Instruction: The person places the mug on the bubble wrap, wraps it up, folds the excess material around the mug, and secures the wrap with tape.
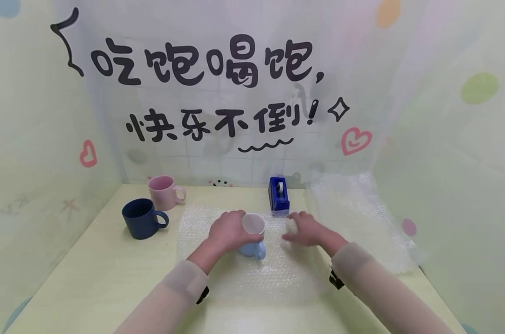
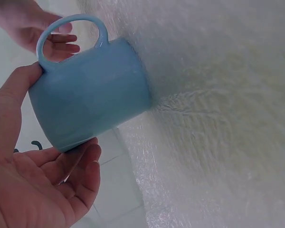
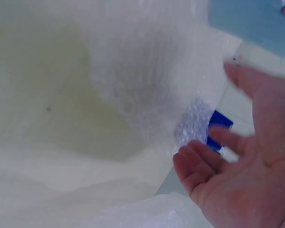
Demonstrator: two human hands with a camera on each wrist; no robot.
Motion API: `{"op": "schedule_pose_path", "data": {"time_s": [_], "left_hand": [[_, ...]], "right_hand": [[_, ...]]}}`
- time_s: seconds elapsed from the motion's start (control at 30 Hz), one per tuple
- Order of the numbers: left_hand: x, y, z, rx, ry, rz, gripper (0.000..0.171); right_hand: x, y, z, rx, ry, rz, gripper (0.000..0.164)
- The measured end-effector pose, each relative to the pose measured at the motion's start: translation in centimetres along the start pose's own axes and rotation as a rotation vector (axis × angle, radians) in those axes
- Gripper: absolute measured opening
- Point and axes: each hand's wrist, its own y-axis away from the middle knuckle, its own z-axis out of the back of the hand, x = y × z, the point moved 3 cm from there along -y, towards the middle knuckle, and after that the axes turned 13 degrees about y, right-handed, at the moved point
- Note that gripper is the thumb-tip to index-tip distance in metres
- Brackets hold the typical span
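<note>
A light blue mug (image 1: 248, 249) with a white inside stands on a sheet of bubble wrap (image 1: 273, 278) in the head view. My left hand (image 1: 229, 230) grips it, with the thumb near the handle and the fingers round the far side, as the left wrist view shows on the mug (image 2: 90, 90). To the right of the mug, my right hand (image 1: 307, 229) hovers over the sheet's right part, its fingers loosely bent and apart from the mug. Nothing lies in that right hand (image 3: 247, 166) in the right wrist view.
A navy mug (image 1: 139, 220) and a pink mug (image 1: 162, 192) stand at the left. At the back, a blue tape dispenser (image 1: 279, 195) touches or nearly touches the sheet's far edge. More bubble wrap (image 1: 352, 218) lies at the right. Printed cloth walls (image 1: 219, 157) enclose the table.
</note>
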Motion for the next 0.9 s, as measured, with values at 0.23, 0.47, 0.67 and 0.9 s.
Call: {"op": "schedule_pose_path", "data": {"time_s": [0.23, 0.47, 0.67, 0.9], "left_hand": [[0.0, 0.0, 0.1, -0.005, 0.009, 0.008, 0.075], [0.0, -0.1, 0.0, 0.003, 0.002, 0.02, 0.076], [-0.2, 0.0, 0.0, 0.009, -0.007, 0.036, 0.075], [-0.4, 0.0, 0.2, 0.024, -0.002, 0.051, 0.072]], "right_hand": [[-1.6, -2.5, 0.4, -0.084, -0.136, -0.204, 0.088], [-1.9, -2.4, 0.6, -0.157, -0.173, -0.175, 0.049], [-1.1, -1.4, 2.2, -0.166, -0.404, -0.088, 0.021], [2.1, -0.8, 4.6, -0.183, -0.537, 0.024, 0.019]]}}
